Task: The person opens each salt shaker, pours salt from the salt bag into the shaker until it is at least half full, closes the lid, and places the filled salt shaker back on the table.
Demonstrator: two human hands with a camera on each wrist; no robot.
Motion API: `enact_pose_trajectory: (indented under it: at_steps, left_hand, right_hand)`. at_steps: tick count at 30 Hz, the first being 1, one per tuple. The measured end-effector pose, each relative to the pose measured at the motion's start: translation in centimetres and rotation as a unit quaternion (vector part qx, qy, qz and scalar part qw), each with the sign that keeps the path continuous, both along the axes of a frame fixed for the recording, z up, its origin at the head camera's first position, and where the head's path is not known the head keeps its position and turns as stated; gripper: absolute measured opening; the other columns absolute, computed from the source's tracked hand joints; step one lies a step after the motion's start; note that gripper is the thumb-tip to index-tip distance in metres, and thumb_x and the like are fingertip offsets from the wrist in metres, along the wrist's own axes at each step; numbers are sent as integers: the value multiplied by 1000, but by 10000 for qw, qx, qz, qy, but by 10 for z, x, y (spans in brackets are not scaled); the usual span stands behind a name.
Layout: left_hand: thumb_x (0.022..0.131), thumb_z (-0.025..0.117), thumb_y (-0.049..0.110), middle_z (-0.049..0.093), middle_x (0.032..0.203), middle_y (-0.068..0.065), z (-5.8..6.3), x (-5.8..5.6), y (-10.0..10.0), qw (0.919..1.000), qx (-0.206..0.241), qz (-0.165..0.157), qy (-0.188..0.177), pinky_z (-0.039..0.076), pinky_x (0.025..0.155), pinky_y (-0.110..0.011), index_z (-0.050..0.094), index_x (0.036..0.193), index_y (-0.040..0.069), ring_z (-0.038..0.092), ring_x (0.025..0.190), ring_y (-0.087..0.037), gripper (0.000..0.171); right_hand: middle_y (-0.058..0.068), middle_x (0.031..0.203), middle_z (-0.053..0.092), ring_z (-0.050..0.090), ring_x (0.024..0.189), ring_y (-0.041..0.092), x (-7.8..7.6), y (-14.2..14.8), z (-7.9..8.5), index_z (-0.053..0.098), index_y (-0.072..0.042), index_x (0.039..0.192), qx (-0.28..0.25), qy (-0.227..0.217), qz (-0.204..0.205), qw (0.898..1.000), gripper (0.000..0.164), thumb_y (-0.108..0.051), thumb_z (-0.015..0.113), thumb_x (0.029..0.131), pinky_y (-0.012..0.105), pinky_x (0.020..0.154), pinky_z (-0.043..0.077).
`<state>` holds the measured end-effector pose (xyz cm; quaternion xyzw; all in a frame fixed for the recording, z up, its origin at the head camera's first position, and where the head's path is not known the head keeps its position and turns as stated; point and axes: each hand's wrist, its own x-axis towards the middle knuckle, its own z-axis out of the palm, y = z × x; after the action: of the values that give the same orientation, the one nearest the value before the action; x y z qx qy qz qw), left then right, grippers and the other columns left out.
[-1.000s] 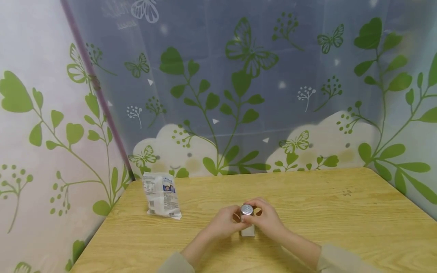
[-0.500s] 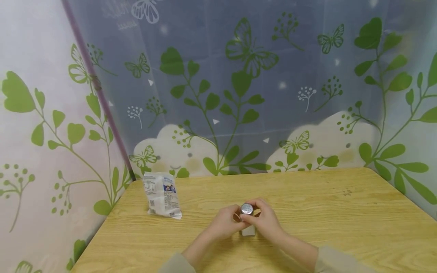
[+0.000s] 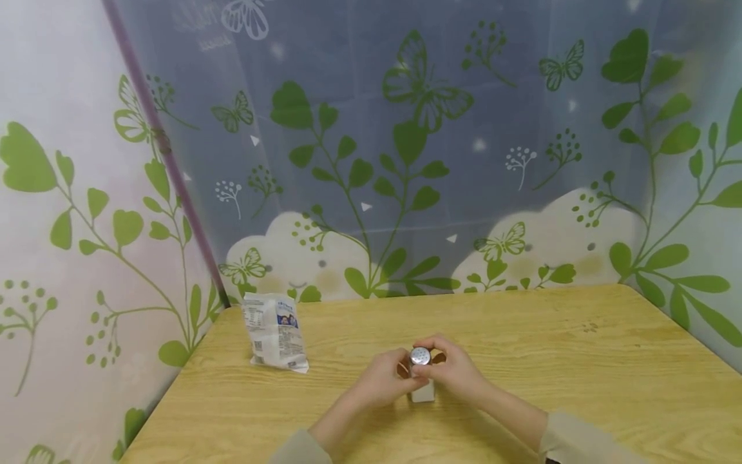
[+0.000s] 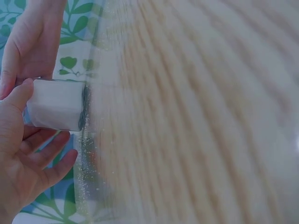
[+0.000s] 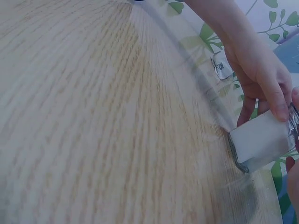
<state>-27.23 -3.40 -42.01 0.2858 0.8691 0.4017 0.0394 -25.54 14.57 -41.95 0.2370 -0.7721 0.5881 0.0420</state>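
A small glass salt shaker (image 3: pixel 422 392) filled with white stands upright on the table, between the two hands in the head view. Its shiny metal lid (image 3: pixel 420 356) has holes in the top. My left hand (image 3: pixel 381 377) grips the glass body, thumb on the near side. At the top, my right hand (image 3: pixel 458 374) pinches the lid between thumb and fingers. The left wrist view shows the left thumb pressed to the glass of the shaker (image 4: pixel 56 105). In the right wrist view, the right hand (image 5: pixel 293 186) is mostly cut off by the frame edge.
A white printed packet (image 3: pixel 275 332) stands at the left of the wooden table (image 3: pixel 551 361). White grains (image 4: pixel 86 172) lie scattered on the tabletop near the shaker. A patterned cloth (image 3: pixel 348 161) hangs behind and at the sides.
The right hand's fingers and thumb have shifted slightly at the lid. The shaker, the left hand and the packet stay almost where they were.
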Motion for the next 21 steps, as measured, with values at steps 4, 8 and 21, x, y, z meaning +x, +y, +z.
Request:
enact_pose_trajectory:
  at_steps: [4,8,21]
  left_hand:
    - [80,72,34,61,86,4,-1,0,0,10000,62,28,0,47,64,-22,60,94,8,56,77,-8,32]
    - [80,73,33,61,86,5,-2,-1,0,9999,91,55,-9,47,64,-23,61,94,9,56,78,-8,31]
    - [80,73,30,60,85,6,-4,-2,1,9999,100,64,-5,47,64,-23,61,95,9,56,78,-7,28]
  right_hand:
    - [11,109,58,52,94,20,-1,-4,-3,61,1,104,252,399,-458,9978,32,-9,74,77,35,80,41]
    - [10,106,60,53,93,19,0,-9,-5,62,0,100,331,526,-935,9937,29,-4,75,75,39,80,41]
    - [-2,97,60,52,92,17,8,-17,-5,66,-7,95,207,654,-1591,9849,27,-12,79,71,37,79,39]
